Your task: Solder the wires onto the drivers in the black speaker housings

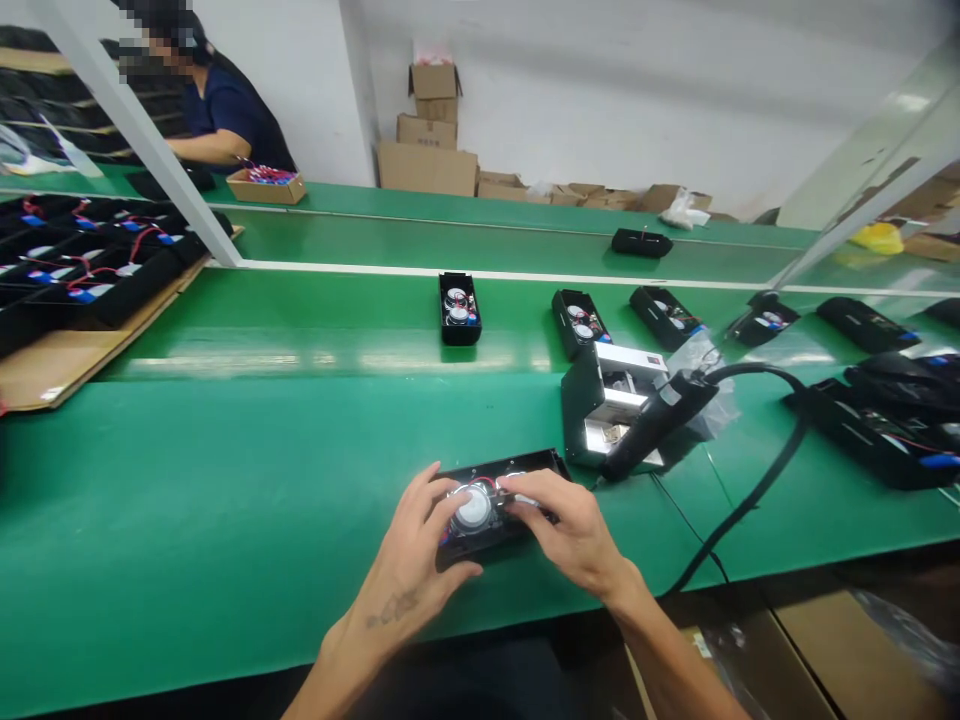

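Just left of the black-and-silver machine (579, 418), and nearer to us, an open black casing (491, 543) lies on the green bench (225, 500). Our left hand (412, 535) curls round its left end, fingers at a round white-faced part (474, 508). Our right hand (561, 522) has thumb and forefinger close together beside that part; we cannot tell what they pinch. Across the machine's front slants a corded black tool (660, 424).
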`<state>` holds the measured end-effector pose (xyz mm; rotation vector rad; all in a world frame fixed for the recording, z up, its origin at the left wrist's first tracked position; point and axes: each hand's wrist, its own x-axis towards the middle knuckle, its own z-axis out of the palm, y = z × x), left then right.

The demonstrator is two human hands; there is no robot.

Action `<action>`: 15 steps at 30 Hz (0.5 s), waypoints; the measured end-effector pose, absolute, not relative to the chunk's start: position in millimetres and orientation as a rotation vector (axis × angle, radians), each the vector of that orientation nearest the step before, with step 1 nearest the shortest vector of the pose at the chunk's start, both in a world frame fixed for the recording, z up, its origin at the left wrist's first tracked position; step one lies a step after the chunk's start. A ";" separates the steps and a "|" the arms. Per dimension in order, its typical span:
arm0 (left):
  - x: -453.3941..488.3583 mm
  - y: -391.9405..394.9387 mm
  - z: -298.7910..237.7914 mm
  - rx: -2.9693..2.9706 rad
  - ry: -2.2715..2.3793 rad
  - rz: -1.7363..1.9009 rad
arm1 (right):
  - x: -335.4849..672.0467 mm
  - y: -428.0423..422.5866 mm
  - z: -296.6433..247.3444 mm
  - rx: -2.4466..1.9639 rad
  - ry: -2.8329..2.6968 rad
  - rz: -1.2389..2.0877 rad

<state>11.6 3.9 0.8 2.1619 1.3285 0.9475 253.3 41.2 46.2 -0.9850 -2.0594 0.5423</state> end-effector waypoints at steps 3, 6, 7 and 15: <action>14.2 8.1 -2.3 2.187 1.285 0.919 | 255.5 42.9 48.9 -0.780 -2.312 0.415; 13.9 8.9 -6.0 2.249 1.298 0.941 | 253.4 41.7 48.9 -0.811 -2.583 0.286; 14.1 8.7 -7.2 2.286 1.309 0.949 | 251.5 40.9 49.5 -0.845 -2.675 0.263; 25.9 10.8 -11.4 2.521 1.371 0.794 | 239.6 45.3 62.3 -0.966 -3.004 0.324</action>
